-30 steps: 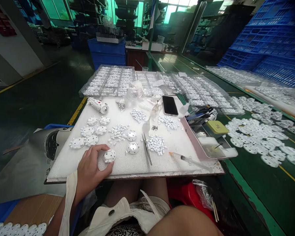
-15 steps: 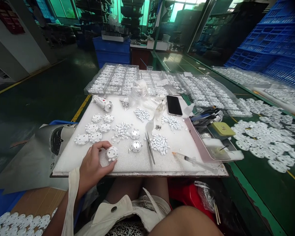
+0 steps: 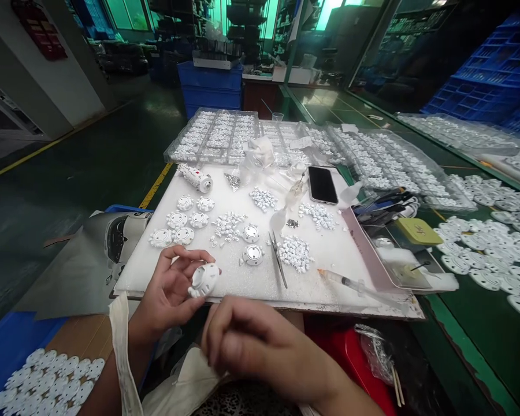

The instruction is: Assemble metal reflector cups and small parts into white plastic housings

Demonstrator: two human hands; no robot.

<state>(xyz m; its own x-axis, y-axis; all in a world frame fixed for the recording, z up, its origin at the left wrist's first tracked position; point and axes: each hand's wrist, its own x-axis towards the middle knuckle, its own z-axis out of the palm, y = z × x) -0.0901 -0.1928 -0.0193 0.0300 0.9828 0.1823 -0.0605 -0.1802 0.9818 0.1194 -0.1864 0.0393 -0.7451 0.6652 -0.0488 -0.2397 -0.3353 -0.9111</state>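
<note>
My left hand (image 3: 169, 292) is closed on a round white plastic part (image 3: 204, 279) above the board's front edge, with the part tilted and its studded rim showing. My right hand (image 3: 251, 338) is near me, just right of the left hand, blurred, with its fingers curled in; whatever they may hold is hidden. Two similar round parts, one a white disc piece (image 3: 253, 254), lie beyond the hands. Several more assembled discs (image 3: 177, 219) sit at the left. A pile of small white pieces (image 3: 229, 225) is between them. Metal tweezers (image 3: 278, 260) lie on the board.
The white foam board (image 3: 238, 283) also bears a syringe (image 3: 351, 284), a phone (image 3: 323, 185) and a white cylindrical model (image 3: 195, 177). A pink tray (image 3: 370, 254) with tools stands at the right. Clear trays (image 3: 212, 136) of white parts stand behind. White discs (image 3: 52, 375) lie at lower left.
My right hand has come into view from below. My left hand has turned the round part from face up to tilted on its side. The view has swung slightly left.
</note>
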